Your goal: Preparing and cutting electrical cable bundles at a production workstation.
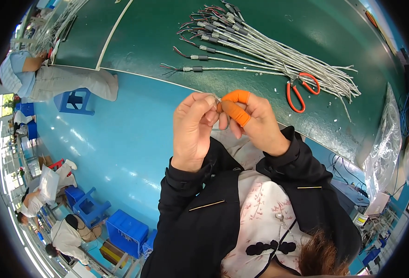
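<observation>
My left hand (191, 127) and my right hand (262, 121) meet in front of me at the near edge of the green table. Their fingertips pinch together around a small, pale, shiny piece, mostly hidden by the fingers. Orange finger covers (237, 111) wrap the thumb and forefinger of my right hand. Beyond the hands lies a fanned bundle of silver braided cables (278, 52), with dark sleeves and bared coloured wires at their left ends. One cable (234, 69) lies apart, closest to my hands. Cutting pliers (293, 79) with red handles rest across the near side of the bundle.
Small white scraps dot the green tabletop (144, 41). Clear plastic bags (383, 143) hang at the right edge. On the left, a seated person (21, 69) works at the same bench. Blue stools (91, 206) and a blue crate (126, 231) stand on the floor.
</observation>
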`<state>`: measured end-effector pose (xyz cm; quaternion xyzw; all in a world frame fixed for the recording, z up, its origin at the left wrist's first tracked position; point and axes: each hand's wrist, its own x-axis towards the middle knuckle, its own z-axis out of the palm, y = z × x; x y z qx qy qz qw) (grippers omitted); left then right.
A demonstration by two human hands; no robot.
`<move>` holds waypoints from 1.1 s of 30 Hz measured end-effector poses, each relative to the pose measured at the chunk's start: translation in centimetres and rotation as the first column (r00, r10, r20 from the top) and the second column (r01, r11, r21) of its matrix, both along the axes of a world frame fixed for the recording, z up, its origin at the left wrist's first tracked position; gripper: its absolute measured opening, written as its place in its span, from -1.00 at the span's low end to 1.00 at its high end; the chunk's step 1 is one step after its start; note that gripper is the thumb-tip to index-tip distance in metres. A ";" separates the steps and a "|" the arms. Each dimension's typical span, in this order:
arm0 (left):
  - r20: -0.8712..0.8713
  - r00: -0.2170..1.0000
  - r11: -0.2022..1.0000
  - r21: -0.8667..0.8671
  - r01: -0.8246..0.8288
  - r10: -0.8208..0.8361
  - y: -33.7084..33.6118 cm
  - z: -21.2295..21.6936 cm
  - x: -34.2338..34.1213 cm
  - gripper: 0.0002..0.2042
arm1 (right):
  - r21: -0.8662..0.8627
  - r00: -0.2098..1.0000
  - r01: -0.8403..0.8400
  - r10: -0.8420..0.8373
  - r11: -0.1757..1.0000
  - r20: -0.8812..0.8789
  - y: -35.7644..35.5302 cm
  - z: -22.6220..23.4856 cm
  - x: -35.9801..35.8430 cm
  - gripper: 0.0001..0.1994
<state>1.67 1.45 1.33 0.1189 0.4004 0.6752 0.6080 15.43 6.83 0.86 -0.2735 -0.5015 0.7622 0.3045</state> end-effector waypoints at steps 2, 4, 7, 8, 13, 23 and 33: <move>-0.014 0.999 0.999 0.020 -0.029 0.030 -0.1 0.3 0.2 -0.95 | -0.034 1.000 -0.006 0.006 0.999 -0.013 -0.1 0.2 -0.1 -0.83; -0.027 0.998 0.998 0.026 -0.051 0.051 -0.2 0.4 0.4 -0.95 | -0.106 0.999 -0.013 0.009 0.994 -0.044 -0.2 0.4 -0.3 -0.81; -0.056 0.994 0.995 0.039 -0.089 0.091 -0.3 0.5 0.7 -0.95 | -0.118 0.999 0.006 -0.010 0.993 -0.038 -0.4 0.6 -0.6 -0.80; -0.075 0.991 0.993 0.054 -0.109 0.113 -0.2 0.5 0.8 -0.95 | -0.124 0.999 0.017 -0.021 0.992 -0.036 -0.4 0.6 -0.6 -0.79; -0.104 0.982 0.985 0.087 -0.150 0.158 -0.5 0.3 0.9 -0.95 | -0.024 0.998 0.059 -0.059 0.998 -0.006 -0.9 0.5 -0.8 -0.79; -0.331 0.940 0.997 0.044 -0.068 0.079 -1.3 0.7 -0.9 -0.82 | 0.056 0.991 0.033 -0.040 0.998 0.126 -0.8 0.4 -0.5 -0.80; -0.078 0.986 0.984 0.092 0.154 -0.147 -1.1 -1.9 -0.3 -0.85 | -0.261 0.989 -0.145 0.139 0.954 -0.044 0.7 -0.3 1.2 -0.85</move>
